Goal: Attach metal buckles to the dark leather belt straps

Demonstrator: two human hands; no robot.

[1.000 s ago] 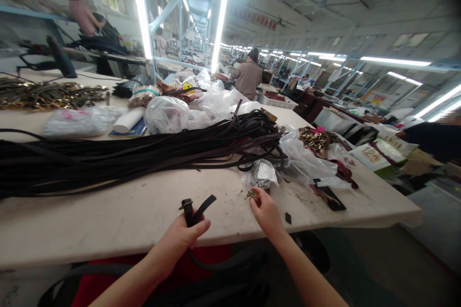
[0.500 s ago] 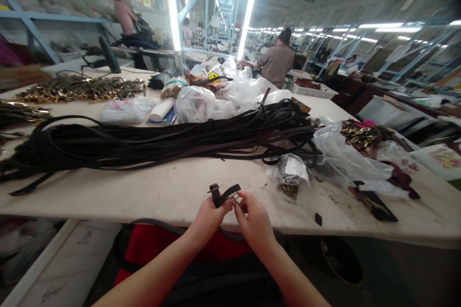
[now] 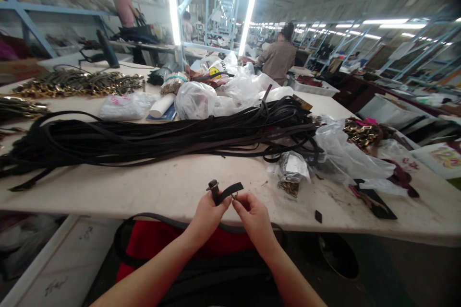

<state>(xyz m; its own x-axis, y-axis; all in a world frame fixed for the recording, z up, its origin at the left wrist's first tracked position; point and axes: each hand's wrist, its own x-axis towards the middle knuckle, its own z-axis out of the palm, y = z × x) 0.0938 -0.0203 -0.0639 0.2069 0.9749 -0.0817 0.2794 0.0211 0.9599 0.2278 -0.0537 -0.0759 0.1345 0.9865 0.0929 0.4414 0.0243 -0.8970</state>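
Gripping left hand [image 3: 207,216]: strap [image 3: 234,188] clasped, apparently for steadiness.
Right hand [image 3: 254,215]: metal piece [image 3: 235,195] pinched near front edge of worktop [image 3: 144,189].

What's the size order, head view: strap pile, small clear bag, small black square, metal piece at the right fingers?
1. Strap pile
2. Small clear bag
3. Unranked: small black square and metal piece; both look tiny, and the right fingers partly hide the metal piece.
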